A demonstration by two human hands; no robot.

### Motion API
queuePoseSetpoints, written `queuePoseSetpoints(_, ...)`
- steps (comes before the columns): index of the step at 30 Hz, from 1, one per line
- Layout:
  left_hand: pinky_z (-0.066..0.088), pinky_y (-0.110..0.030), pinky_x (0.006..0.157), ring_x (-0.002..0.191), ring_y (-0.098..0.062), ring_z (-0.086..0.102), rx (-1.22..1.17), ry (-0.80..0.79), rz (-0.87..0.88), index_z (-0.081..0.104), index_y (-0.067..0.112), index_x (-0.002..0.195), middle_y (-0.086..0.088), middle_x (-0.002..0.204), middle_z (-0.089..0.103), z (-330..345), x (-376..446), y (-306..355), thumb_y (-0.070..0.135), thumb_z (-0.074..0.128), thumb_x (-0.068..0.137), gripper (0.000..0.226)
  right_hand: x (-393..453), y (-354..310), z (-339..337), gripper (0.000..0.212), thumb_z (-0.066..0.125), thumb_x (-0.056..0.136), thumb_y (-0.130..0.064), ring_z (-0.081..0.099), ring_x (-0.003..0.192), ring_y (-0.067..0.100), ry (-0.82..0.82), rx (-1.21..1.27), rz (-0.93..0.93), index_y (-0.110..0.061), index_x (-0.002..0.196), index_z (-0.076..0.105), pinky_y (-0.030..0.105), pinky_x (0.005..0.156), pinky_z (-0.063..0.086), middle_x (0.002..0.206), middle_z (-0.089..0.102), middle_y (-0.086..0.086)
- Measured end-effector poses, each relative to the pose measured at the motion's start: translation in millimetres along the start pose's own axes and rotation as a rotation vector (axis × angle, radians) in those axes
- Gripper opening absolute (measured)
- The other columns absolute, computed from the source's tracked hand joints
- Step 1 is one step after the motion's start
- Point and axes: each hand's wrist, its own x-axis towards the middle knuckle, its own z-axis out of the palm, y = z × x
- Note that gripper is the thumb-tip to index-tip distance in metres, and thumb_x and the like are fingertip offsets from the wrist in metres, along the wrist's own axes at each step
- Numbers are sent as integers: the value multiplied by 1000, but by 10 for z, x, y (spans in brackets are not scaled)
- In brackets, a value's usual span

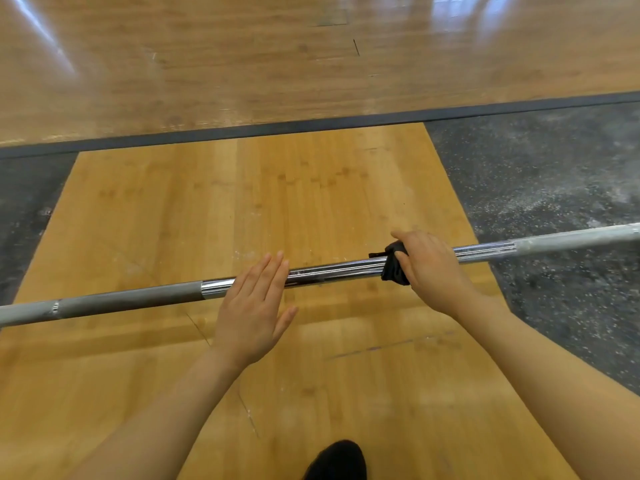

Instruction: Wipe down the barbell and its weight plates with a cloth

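**One barbell, one cloth, two hands in view**

Head view: one barbell [332,271] crosses the frame from near left to far right, above a wooden platform [242,188] flanked by two dark rubber mats [540,174]. One black cloth [393,266] is wrapped round the chrome shaft. The right hand [433,268] curls over cloth and bar, gripping both. The left hand [254,306] lies flat, fingers straight, over the shaft, holding nothing. One dark shoe [337,460] shows at the near edge. No weight plates are in frame.

A wooden platform [242,202] lay between dark speckled rubber mats [554,174]. Beyond a dark strip [311,128] was a shiny wooden floor [207,64]. A black shoe [337,460] stood at the bottom edge.
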Motion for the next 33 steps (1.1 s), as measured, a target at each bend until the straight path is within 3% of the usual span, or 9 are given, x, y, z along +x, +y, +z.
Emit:
queuePoseSetpoints(6, 26, -42, 115, 138, -28, 41, -52, 79, -120, 49, 3, 139, -13, 146, 46, 33, 330, -11, 51, 25, 99, 67, 215, -204, 138, 26, 48, 100, -12, 53, 106, 30, 89, 34, -47, -5, 122, 59, 34, 93, 35, 116, 62, 10)
queuePoseSetpoints(10, 27, -41, 114, 137, -27, 41, -123, 132, -158, 50, 3, 138, -12, 145, 47, 62, 522, -73, 55, 17, 100, 73, 375, -635, 320, 30, 57, 93, -3, 55, 115, 40, 213, 108, -205, 7, 121, 59, 49, 101, 43, 120, 61, 21)
queuePoseSetpoints(15, 29, -38, 107, 134, -28, 45, -242, 264, -221, 44, -2, 140, -14, 141, 52, 115, 730, -163, 53, 17, 101, 73, 562, -1035, 601, 47, 44, 96, -26, 47, 132, 32, 203, 56, -254, 0, 135, 51, 48, 113, 33, 134, 56, 13)
queuePoseSetpoints(22, 29, -33, 106, 131, -27, 48, -224, 265, -187, 44, 1, 141, -12, 141, 53, 186, 906, -343, 51, 18, 102, 70, 766, -797, 672, 46, 38, 97, -32, 50, 126, 26, 244, -194, -164, -10, 136, 47, 48, 115, 23, 129, 57, 5)
queuePoseSetpoints(27, 33, -41, 108, 134, -26, 46, -216, 260, -212, 44, 3, 142, -11, 143, 50, 193, 994, -365, 52, 19, 101, 69, 705, -171, 422, 51, 59, 91, -24, 49, 127, 30, 282, -223, -45, -8, 137, 48, 51, 111, 26, 132, 55, 9)
queuePoseSetpoints(29, 35, -44, 107, 134, -27, 45, -209, 248, -210, 45, 3, 142, -11, 144, 49, 180, 1009, -362, 50, 22, 100, 67, 651, 81, 309, 51, 62, 90, -16, 46, 131, 32, 313, -203, 24, -5, 138, 47, 52, 113, 23, 135, 53, 12)
queuePoseSetpoints(33, 35, -47, 108, 135, -28, 44, -219, 230, -232, 44, 3, 142, -11, 145, 48, 141, 1033, -331, 51, 20, 99, 69, 650, 76, 331, 44, 48, 96, -9, 28, 143, 36, 332, -112, 84, -1, 140, 43, 50, 118, 9, 143, 45, 16)
